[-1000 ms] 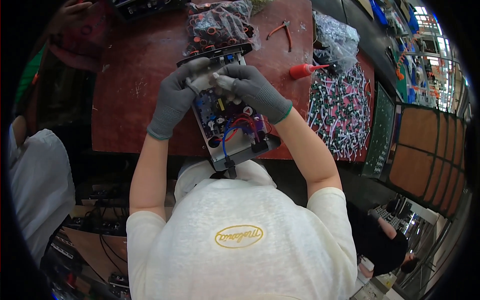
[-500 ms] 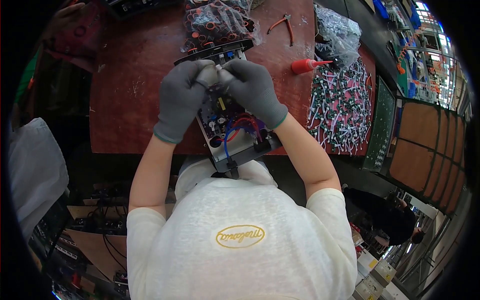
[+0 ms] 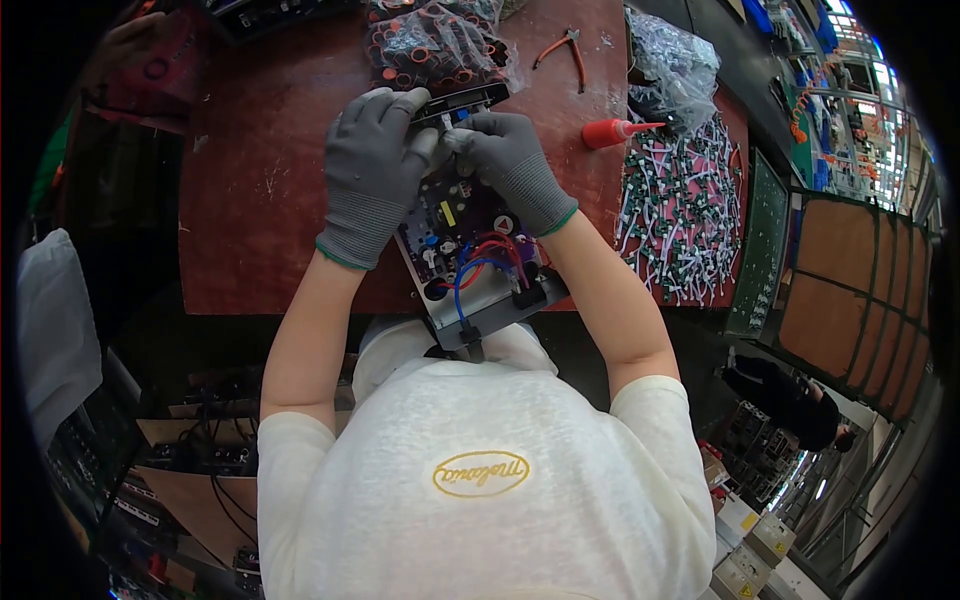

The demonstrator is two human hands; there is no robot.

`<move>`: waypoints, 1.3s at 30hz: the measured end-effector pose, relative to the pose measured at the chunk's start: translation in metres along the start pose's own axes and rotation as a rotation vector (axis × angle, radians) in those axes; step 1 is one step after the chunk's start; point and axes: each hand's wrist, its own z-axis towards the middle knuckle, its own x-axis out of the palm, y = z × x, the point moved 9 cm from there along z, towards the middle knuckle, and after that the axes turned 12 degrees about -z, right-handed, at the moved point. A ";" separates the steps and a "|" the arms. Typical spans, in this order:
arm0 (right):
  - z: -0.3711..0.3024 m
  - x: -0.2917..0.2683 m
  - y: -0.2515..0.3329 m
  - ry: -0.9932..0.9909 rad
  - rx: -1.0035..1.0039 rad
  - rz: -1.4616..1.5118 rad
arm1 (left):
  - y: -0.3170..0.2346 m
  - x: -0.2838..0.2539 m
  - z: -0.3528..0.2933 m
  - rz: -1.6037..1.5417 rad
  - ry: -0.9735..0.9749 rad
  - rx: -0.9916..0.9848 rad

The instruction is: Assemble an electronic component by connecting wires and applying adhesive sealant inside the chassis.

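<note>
Okay, so the fiddly bit right now is at the inside of the black front panel (image 3: 470,97). The open chassis (image 3: 480,302) lies face up at the middle of the bench's (image 3: 260,200) near edge, with its back end poking out past that edge.

Gloved left hand (image 3: 375,165) has its fingers slightly spread and reaching up over the panel's left part; can't tell if they're actually gripping it. Right hand (image 3: 508,165) has its thumb and fingers bunched close together, just behind the panel's middle. There's a tiny white piece (image 3: 447,121) right next to them, but I can't tell whether they've got hold of it or anything else.

My advice: let the left hand steady the panel so the overhanging chassis doesn't rock, and keep the right hand's moves small and straight. Gloves kill the feel, so go by eye and don't force anything. I'd also keep knuckles off the circuit board (image 3: 448,237) and not snag the red and blue wires (image 3: 490,262) near the back end. Orange-handled cutters (image 3: 578,66) are toward the bench's far right corner, clear of the elbows, which is good.
</note>
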 end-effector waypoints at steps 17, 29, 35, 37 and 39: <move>0.002 0.006 -0.010 -0.146 0.014 0.308 | 0.002 0.001 0.002 -0.085 -0.071 -0.009; -0.032 -0.054 0.045 -0.429 -0.460 -0.504 | 0.015 -0.049 -0.043 -0.151 -0.311 -0.192; -0.032 -0.033 0.089 -0.612 -0.886 -0.769 | 0.047 -0.031 -0.096 -0.705 -0.358 -0.675; -0.019 -0.022 0.087 -0.540 -0.854 -0.816 | 0.044 -0.033 -0.102 -0.698 -0.383 -0.682; -0.014 -0.019 0.081 -0.528 -0.890 -0.849 | 0.042 -0.033 -0.107 -0.696 -0.411 -0.692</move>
